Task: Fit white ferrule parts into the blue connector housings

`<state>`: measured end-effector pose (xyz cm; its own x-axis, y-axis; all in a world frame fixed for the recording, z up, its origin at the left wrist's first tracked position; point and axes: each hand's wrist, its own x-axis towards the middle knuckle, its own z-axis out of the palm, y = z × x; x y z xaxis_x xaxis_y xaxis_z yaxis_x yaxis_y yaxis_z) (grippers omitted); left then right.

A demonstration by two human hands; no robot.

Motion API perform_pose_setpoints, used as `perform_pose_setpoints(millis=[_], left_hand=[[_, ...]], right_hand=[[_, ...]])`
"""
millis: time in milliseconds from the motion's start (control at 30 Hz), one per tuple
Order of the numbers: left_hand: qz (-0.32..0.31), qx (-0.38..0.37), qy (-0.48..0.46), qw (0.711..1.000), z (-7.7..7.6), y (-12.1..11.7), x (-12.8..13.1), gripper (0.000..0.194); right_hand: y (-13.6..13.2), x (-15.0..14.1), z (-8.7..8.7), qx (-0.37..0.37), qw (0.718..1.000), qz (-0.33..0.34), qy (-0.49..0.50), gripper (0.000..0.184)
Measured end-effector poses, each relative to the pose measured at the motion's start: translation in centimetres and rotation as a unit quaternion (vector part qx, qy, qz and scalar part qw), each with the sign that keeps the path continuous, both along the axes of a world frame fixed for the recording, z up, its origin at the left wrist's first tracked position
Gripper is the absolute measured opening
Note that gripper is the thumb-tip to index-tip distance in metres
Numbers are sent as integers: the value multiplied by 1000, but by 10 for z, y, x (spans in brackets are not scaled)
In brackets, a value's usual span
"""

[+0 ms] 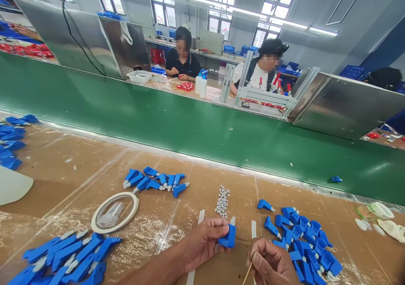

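Note:
My left hand (202, 243) pinches a small blue plastic part (228, 237) at the bottom middle of the view. Just to its right, my right hand (272, 264) is closed round a thin wooden stick (247, 273) whose tip points down and left. Beyond my hands lies a small heap of tiny white pieces (222, 201). A pile of blue parts (303, 243) sits to the right of my right hand. A row of finished blue parts with white tips (155, 181) lies farther left.
A roll of clear tape (114, 212) lies on the cardboard-covered bench (79, 167). More blue parts are heaped at bottom left (66, 257) and far left (12, 139). A green conveyor belt (190, 125) runs behind. Two people work across it.

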<state>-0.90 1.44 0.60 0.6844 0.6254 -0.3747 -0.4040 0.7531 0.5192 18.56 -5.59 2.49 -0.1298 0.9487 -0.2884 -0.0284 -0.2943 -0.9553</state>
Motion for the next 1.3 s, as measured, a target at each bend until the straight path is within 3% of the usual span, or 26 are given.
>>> perform_pose_setpoints(millis=[167,300,433,800,1033,1300], left_hand=[[-24,9,4,1000,-6,-2,5,41],[-38,14,-4,999,-9,-2,6,40],[-39,14,-1,999,-10,-3,7,41],[-43,11,1,999,-9,-3,6,42],[-42,4,1,999,-7,-4,6,40],[-48,-3,-7,999,-8,-4,6,39]], right_hand=[[17,-5,15,123,979,-113,-119,40],[19,-12,13,187,949,-164,-192,40],[17,-13,4,234,926,-151,-255,37],[21,-8,0,295,920,-72,-246,23],[19,-4,-2,345,896,-53,-274,15],[18,-8,-5,322,913,-49,-246,20]])
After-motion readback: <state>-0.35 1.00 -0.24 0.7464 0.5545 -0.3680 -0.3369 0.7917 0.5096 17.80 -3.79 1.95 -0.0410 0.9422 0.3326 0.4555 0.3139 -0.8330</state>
